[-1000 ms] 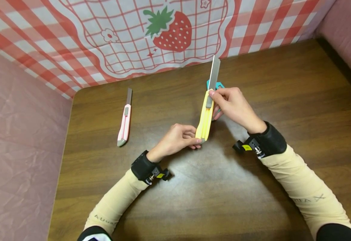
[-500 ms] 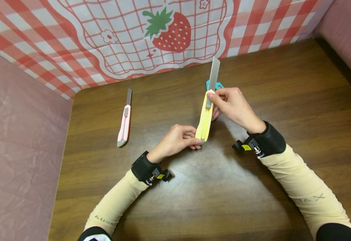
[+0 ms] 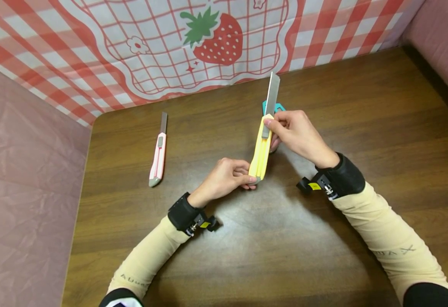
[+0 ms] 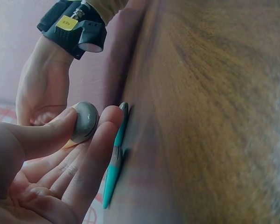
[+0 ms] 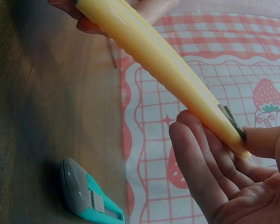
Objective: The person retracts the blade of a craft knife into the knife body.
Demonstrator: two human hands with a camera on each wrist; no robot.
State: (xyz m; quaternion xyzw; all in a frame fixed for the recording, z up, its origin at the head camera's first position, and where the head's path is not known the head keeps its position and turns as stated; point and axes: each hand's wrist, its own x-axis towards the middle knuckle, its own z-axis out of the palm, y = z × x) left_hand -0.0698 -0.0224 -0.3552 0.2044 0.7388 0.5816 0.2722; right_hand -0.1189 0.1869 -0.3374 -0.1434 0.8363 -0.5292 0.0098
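A yellow utility knife (image 3: 260,153) with a long bare blade (image 3: 272,91) is held tilted above the table, blade end away from me. My left hand (image 3: 225,177) pinches its grey end cap (image 4: 85,122) between thumb and fingers. Near the blade end, my right hand (image 3: 297,130) grips the handle, its thumb by the grey slider (image 3: 265,133) and its fingers behind. The right wrist view shows the yellow handle (image 5: 158,60) from its side. On the table behind the right hand lies a teal utility knife (image 3: 280,107), mostly hidden in the head view.
A pink utility knife (image 3: 158,160), blade out, lies on the left of the wooden table (image 3: 208,256). At the back hangs a red-checked strawberry cloth (image 3: 224,42). Pink cloth (image 3: 24,192) covers the left side and the right side.
My right thumb has slid a little down the front of the yellow utility knife. Both hands keep their hold, and the other knives lie still.
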